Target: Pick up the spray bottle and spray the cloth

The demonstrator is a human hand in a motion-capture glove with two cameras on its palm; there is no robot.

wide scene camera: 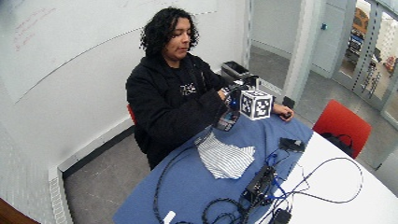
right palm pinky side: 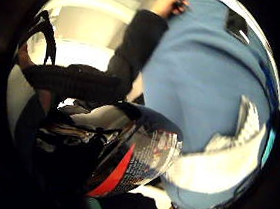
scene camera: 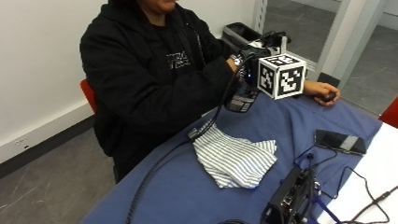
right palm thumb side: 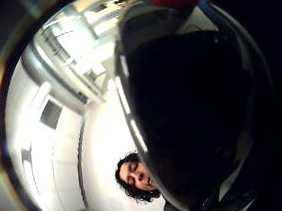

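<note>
From the outside view, a person in a black hoodie sits at the long edge of a table covered with a blue tablecloth (scene camera: 187, 186). The gloved right hand (scene camera: 245, 56) holds the spray bottle (scene camera: 241, 98) up in the air above the tabletop, fingers wrapped round its neck, the bottle hanging upright below the hand. The striped cloth (scene camera: 235, 158) lies crumpled on the tablecloth near that same edge, below and in front of the bottle, not touching it. The bare left hand (scene camera: 320, 91) rests on the tabletop at the far end. A dark phone (scene camera: 339, 141) lies further in, toward the opposite edge.

The wide outside view shows the same: bottle (wide scene camera: 227, 120) lifted, cloth (wide scene camera: 225, 159) flat on the tablecloth beneath it.

In the little finger side palm view the bottle's labelled body (right palm pinky side: 138, 164) sits close against the palm, with the cloth (right palm pinky side: 224, 163) on the blue tablecloth (right palm pinky side: 203, 81) beyond it.

In the thumb side palm view the bottle's dark top (right palm thumb side: 192, 115) fills most of the frame
</note>
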